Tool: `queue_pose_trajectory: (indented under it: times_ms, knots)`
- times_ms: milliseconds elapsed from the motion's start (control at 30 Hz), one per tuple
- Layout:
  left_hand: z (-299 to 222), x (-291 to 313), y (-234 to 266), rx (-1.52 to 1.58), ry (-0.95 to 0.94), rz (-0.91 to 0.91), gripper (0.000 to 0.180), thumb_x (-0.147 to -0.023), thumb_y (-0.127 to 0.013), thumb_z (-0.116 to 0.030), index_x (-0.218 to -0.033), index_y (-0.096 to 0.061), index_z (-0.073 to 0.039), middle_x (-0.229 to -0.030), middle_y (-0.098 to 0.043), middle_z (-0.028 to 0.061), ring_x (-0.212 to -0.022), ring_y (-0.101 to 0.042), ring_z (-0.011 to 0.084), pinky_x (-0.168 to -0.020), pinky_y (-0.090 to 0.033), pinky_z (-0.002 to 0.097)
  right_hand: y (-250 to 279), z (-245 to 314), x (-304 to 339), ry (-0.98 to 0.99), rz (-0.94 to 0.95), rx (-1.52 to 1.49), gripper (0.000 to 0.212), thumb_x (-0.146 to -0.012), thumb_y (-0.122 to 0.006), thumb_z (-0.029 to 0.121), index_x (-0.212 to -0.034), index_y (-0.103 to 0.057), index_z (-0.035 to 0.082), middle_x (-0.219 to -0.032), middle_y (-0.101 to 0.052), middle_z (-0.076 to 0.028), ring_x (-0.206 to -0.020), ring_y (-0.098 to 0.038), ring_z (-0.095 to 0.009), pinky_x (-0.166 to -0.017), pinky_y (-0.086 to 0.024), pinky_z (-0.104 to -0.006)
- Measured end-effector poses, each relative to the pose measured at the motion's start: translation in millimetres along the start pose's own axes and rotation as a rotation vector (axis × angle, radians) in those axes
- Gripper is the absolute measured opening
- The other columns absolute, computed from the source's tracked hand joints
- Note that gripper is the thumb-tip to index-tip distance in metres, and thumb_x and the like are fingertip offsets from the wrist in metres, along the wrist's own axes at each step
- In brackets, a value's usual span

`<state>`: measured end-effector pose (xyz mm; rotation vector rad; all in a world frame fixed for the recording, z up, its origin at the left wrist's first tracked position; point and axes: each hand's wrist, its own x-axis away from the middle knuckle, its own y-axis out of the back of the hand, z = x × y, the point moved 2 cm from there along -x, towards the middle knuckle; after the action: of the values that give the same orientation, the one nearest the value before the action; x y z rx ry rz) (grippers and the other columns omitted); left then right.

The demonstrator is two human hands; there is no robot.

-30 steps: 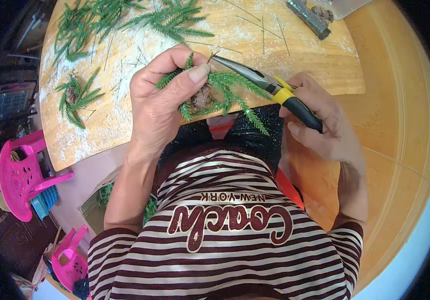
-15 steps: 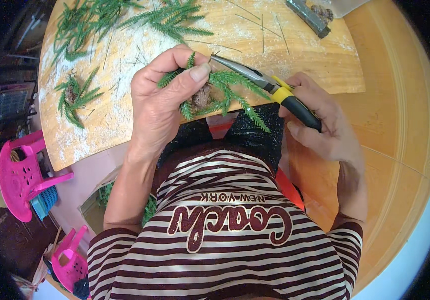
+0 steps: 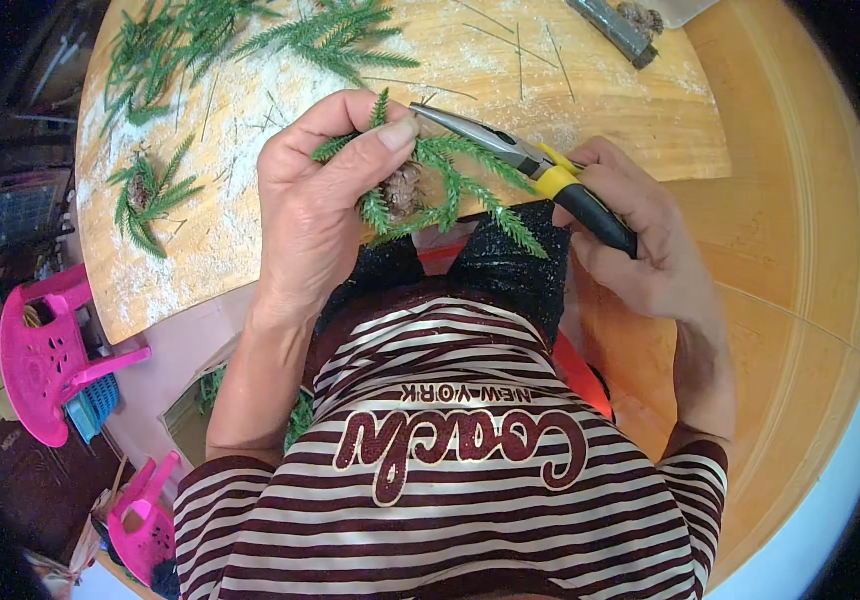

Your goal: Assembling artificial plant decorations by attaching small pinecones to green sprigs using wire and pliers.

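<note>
Between thumb and fingers, my left hand pinches an artificial green sprig with a brown pine cone at its middle. The sprig's arms spread to the right and downward over the table's near edge. My right hand is wrapped round the black and yellow handles of long-nose pliers. Their grey tip reaches the thin stem end just above my left thumb; whether the jaws grip it I cannot tell. A similar sprig with a pine cone lies on the table to the left.
A pile of loose green sprigs lies at the far left of the wooden table, amid white flakes. Several thin wires lie farther back. A dark roll sits at the far right. Pink plastic stools stand at the lower left.
Both hands have shifted slightly left and away from me, with the sprig and pliers. The pine cone shows a little more below my left thumb.
</note>
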<state>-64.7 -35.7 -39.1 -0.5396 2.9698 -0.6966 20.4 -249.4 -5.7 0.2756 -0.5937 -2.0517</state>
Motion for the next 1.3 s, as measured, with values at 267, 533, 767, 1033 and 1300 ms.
queue_pose_trajectory:
  times_ms: [267,533,767,1033,1300]
  knots:
    - [-1,-2,-2,0.034,0.034,0.023,0.009,-0.084,-0.063,-0.006,-0.089,-0.063,0.002,-0.076,-0.061,0.0010,-0.064,-0.053,0.0051,-0.059,-0.042,0.0183,2,-1,0,-0.038,0.011,-0.119,0.017,-0.067,-0.051,-0.003,-0.084,-0.054,0.002,-0.093,-0.045,-0.009,-0.087,-0.046,-0.021,-0.077,-0.034,-0.0267]
    - [-1,-6,-5,0.000,0.046,0.019,0.009,-0.084,-0.063,-0.006,-0.089,-0.063,0.001,-0.075,-0.061,0.0010,-0.063,-0.053,0.0052,-0.057,-0.042,0.0186,4,-6,-1,0.012,0.006,-0.060,0.020,-0.067,-0.050,-0.002,-0.086,-0.054,0.001,-0.091,-0.044,-0.010,-0.086,-0.046,-0.022,-0.075,-0.035,-0.0266]
    - [0,-8,-7,-0.014,0.044,-0.003,0.009,-0.084,-0.063,-0.006,-0.088,-0.063,0.001,-0.074,-0.060,0.0010,-0.062,-0.053,0.0053,-0.057,-0.041,0.0185,5,-10,-1,0.069,-0.019,-0.058,0.023,-0.065,-0.049,-0.001,-0.087,-0.053,0.001,-0.084,-0.043,-0.010,-0.079,-0.046,-0.024,-0.069,-0.037,-0.0281]
    - [1,-9,-9,0.005,0.065,-0.015,0.008,-0.084,-0.062,-0.006,-0.087,-0.063,0.001,-0.074,-0.060,0.0010,-0.062,-0.053,0.0055,-0.057,-0.041,0.0187,8,-11,-1,-0.034,0.030,-0.123,0.019,-0.067,-0.049,-0.003,-0.085,-0.053,0.002,-0.096,-0.045,-0.010,-0.091,-0.047,-0.021,-0.080,-0.035,-0.0257]
    - [-1,-16,-8,0.009,0.100,-0.006,0.005,-0.083,-0.061,-0.003,-0.085,-0.063,0.001,-0.076,-0.062,0.0018,-0.064,-0.053,0.0053,-0.059,-0.042,0.0188,0,-6,-2,0.103,-0.177,0.324,0.026,-0.063,-0.059,0.001,-0.088,-0.052,0.004,-0.090,-0.048,-0.012,-0.079,-0.051,-0.030,-0.065,-0.044,-0.0339]
